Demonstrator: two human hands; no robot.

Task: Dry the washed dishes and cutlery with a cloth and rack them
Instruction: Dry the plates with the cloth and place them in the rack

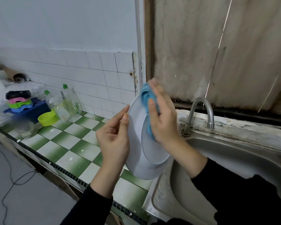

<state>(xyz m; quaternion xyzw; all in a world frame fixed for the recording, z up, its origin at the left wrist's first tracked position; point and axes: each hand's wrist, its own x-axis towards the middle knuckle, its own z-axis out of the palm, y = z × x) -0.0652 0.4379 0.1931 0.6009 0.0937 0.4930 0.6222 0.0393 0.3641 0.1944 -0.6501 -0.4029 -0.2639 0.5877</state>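
Note:
A white plate is held on edge, nearly upright, above the counter beside the sink. My left hand grips its left rim, with the thumb on the front and the fingers behind. My right hand presses a blue cloth against the plate's upper right face, and the thumb lies over the cloth. Most of the cloth is hidden between the palm and the plate.
A steel sink with a curved tap lies to the right. On the green-and-white checked counter at the left stand clear bottles, a lime bowl, a glass jar and a blue crate with stacked colourful items.

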